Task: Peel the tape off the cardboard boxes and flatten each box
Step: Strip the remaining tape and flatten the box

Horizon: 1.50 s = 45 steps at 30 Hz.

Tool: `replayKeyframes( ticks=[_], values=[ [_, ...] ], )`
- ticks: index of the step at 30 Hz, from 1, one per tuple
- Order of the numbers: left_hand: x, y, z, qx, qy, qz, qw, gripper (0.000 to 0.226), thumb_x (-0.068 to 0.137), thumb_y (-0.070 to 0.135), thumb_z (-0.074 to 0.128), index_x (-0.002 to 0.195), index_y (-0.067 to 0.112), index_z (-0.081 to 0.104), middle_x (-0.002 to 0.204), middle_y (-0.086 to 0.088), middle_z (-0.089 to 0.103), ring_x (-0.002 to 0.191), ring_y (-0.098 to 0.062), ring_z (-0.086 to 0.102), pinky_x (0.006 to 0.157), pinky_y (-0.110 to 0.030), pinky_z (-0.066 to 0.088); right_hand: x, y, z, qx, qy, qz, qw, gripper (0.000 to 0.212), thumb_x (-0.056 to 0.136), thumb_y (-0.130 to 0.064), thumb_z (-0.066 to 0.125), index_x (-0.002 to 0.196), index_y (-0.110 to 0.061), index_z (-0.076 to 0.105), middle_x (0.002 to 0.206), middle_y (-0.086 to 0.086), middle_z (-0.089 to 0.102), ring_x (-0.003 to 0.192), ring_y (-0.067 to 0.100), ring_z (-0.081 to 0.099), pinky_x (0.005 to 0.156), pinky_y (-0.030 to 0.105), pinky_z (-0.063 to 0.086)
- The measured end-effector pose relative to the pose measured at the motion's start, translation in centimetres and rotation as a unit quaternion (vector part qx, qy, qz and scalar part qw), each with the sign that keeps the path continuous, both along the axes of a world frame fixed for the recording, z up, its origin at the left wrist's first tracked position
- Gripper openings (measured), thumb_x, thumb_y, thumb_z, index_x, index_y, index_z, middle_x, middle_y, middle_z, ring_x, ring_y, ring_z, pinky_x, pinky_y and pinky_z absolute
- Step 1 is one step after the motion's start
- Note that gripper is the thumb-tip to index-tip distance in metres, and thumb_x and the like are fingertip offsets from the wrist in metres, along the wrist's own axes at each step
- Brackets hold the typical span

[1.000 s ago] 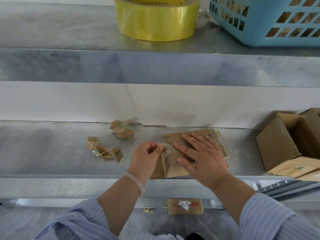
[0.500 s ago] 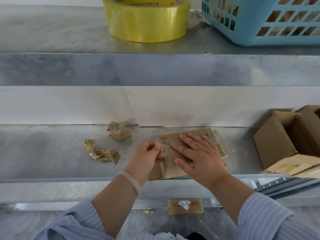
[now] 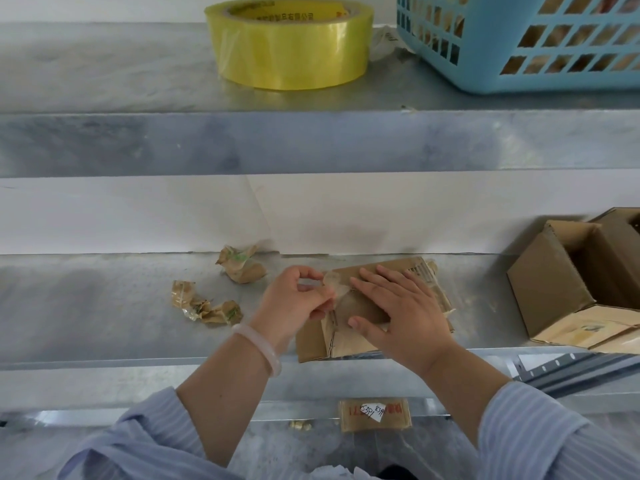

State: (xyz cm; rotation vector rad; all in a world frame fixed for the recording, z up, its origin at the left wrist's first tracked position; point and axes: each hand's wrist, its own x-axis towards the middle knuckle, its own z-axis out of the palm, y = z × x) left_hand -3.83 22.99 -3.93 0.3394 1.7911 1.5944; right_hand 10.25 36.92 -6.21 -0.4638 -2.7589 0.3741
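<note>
A flattened brown cardboard box [image 3: 349, 341] lies on the lower metal shelf, near its front edge. My right hand [image 3: 398, 313] lies flat on top of it, fingers straight, pressing it down. My left hand [image 3: 298, 299] pinches a strip of clear tape [image 3: 334, 284] at the box's left end; the strip is lifted off the cardboard and curls upward. Two more brown boxes [image 3: 561, 282], still standing open, sit at the right end of the same shelf.
Two crumpled wads of peeled tape [image 3: 242, 263] [image 3: 204, 304] lie left of the box. On the upper shelf stand a yellow tape roll [image 3: 291, 46] and a blue plastic basket [image 3: 519, 43]. A brown labelled packet [image 3: 375, 415] lies below the shelf edge.
My left hand has pulled the tape strip up and away from the box's left end. My right hand has kept pressing the box flat. The camera has tilted slightly downward.
</note>
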Motion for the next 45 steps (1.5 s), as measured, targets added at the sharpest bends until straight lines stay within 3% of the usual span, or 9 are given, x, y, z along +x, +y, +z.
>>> replayKeyframes(
  ticks=[6,11,17,22,27,32,36,41,45],
  values=[
    [0.7,1.9,0.9,-0.010,0.145,-0.046,0.988,0.012,0.084,0.013,0.074,0.086,0.024,0.069,0.073,0.011,0.074,0.068,0.001,0.069,0.061,-0.013,0.050,0.2,-0.2,0.1,0.008,0.033,-0.017,0.999,0.064,0.084,-0.061,0.047,0.129,-0.018,0.062,0.123,-0.001,0.068,0.127,0.019,0.055,0.112,0.046,0.036],
    [1.1,3.0,0.6,-0.134,0.278,-0.113,0.944,0.007,0.084,0.038,0.072,0.079,0.041,0.067,0.080,0.019,0.068,0.076,0.005,0.062,0.067,-0.014,0.048,0.0,0.0,0.6,-0.079,0.080,-0.036,0.993,0.051,0.090,-0.050,0.041,0.125,-0.021,0.063,0.119,-0.006,0.068,0.118,0.014,0.059,0.112,0.030,0.029],
    [1.5,3.1,0.1,-0.167,0.425,-0.126,0.881,0.011,0.087,0.030,0.066,0.095,0.029,0.074,0.092,0.011,0.057,0.086,-0.006,0.052,0.077,-0.019,0.039,-0.1,0.2,-0.1,-0.049,0.058,-0.022,0.997,0.032,0.092,-0.031,0.064,0.122,-0.024,0.069,0.125,-0.009,0.067,0.129,0.014,0.053,0.115,0.041,0.032],
    [1.0,1.9,-0.2,-0.145,0.514,-0.165,0.829,0.022,0.093,0.019,0.057,0.108,0.029,0.070,0.101,0.012,0.069,0.102,-0.011,0.054,0.097,-0.029,0.039,-0.1,0.2,-0.3,-0.033,0.039,-0.015,0.999,0.045,0.094,-0.046,0.041,0.122,-0.025,0.069,0.128,-0.008,0.065,0.130,0.013,0.052,0.115,0.042,0.032],
    [-0.1,0.3,-0.3,-0.061,0.398,-0.158,0.901,0.024,0.094,0.010,0.058,0.111,0.026,0.053,0.096,0.018,0.072,0.093,0.007,0.062,0.079,-0.006,0.043,-0.1,0.1,-0.3,-0.021,0.042,-0.009,0.999,0.043,0.095,-0.043,0.041,0.117,-0.024,0.073,0.127,-0.007,0.066,0.128,0.015,0.055,0.112,0.043,0.035],
    [-0.8,-0.7,-1.0,0.019,0.142,0.059,0.988,0.016,0.092,0.002,0.059,0.095,0.018,0.063,0.098,0.000,0.067,0.085,-0.010,0.071,0.078,-0.029,0.059,-0.3,0.2,-0.3,-0.032,0.044,-0.016,0.998,0.030,0.097,-0.035,0.054,0.119,-0.026,0.071,0.129,-0.009,0.064,0.131,0.013,0.051,0.115,0.043,0.031],
    [-1.8,-1.9,-2.8,-0.073,0.088,0.034,0.993,0.020,0.093,0.009,0.061,0.106,0.022,0.067,0.098,0.001,0.068,0.092,-0.016,0.068,0.086,-0.035,0.058,-0.8,0.0,0.1,-0.082,0.061,-0.046,0.994,0.021,0.095,-0.031,0.062,0.110,-0.027,0.075,0.124,-0.009,0.067,0.128,0.011,0.053,0.114,0.042,0.033],
    [1.3,-0.7,-5.3,-0.062,-0.034,0.010,0.997,0.024,0.096,0.013,0.059,0.116,0.025,0.062,0.106,0.000,0.070,0.096,-0.018,0.069,0.085,-0.036,0.058,-1.8,0.2,0.8,-0.198,0.059,-0.117,0.971,0.010,0.084,-0.037,0.073,0.092,-0.033,0.078,0.108,-0.024,0.068,0.119,0.000,0.052,0.108,0.033,0.038],
    [1.7,-0.7,-6.6,-0.064,-0.040,0.022,0.997,0.023,0.097,0.018,0.058,0.118,0.021,0.066,0.103,0.001,0.074,0.094,-0.015,0.070,0.087,-0.038,0.058,-1.5,0.5,1.0,-0.262,0.063,-0.160,0.950,0.018,0.079,-0.034,0.078,0.075,-0.046,0.066,0.085,-0.039,0.060,0.094,-0.010,0.057,0.078,0.016,0.045]
  ],
)
